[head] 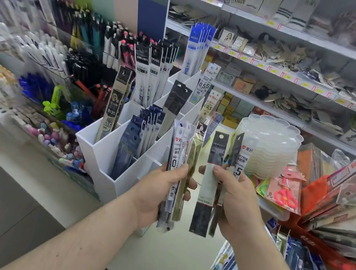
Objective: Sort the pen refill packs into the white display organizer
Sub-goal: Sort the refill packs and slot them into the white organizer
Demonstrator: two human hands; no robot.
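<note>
My left hand (160, 191) and right hand (235, 201) each clamp some refill packs (208, 184) — I should match labels first, then slide one upright into the white organizer (107, 148).

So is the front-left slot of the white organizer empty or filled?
Filled, sparsely: one black-and-white refill pack stands upright in the white organizer's front-left slot, leaning slightly.

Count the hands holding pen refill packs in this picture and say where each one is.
2. The left hand grips a bundle of packs just before the white organizer; the right hand grips more packs beside it. None appears hidden.
</note>
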